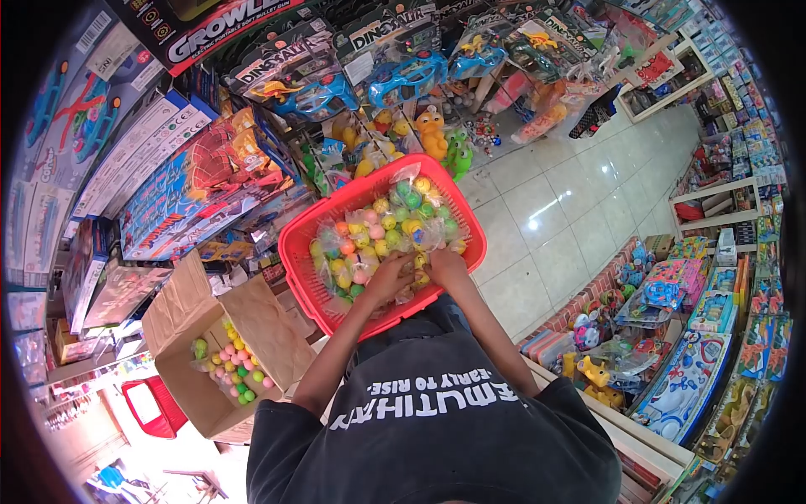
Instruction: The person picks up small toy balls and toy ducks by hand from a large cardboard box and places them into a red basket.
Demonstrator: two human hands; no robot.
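A red plastic basket (pixel 298 273) rests by my lap, filled with small yellow, green, pink and orange balls in clear plastic bags (pixel 361 231). Both hands are inside the basket's near side, close together. My left hand (pixel 395 277) has its fingers bent over a clear bag; what they grip is too small to tell. Beside it, my right hand (pixel 445 267) also has curled fingers at the bagged balls, its grasp partly hidden. To the left, an open cardboard box (pixel 189 391) holds more bagged balls (pixel 235 365).
Boxed toys (pixel 201 176) are stacked at the left. Packaged dinosaur toys (pixel 407 76) hang beyond the basket. Tiled floor (pixel 554 210) extends to the right, bordered by shelves of toys (pixel 680 378). A red basket (pixel 155 407) stands at lower left.
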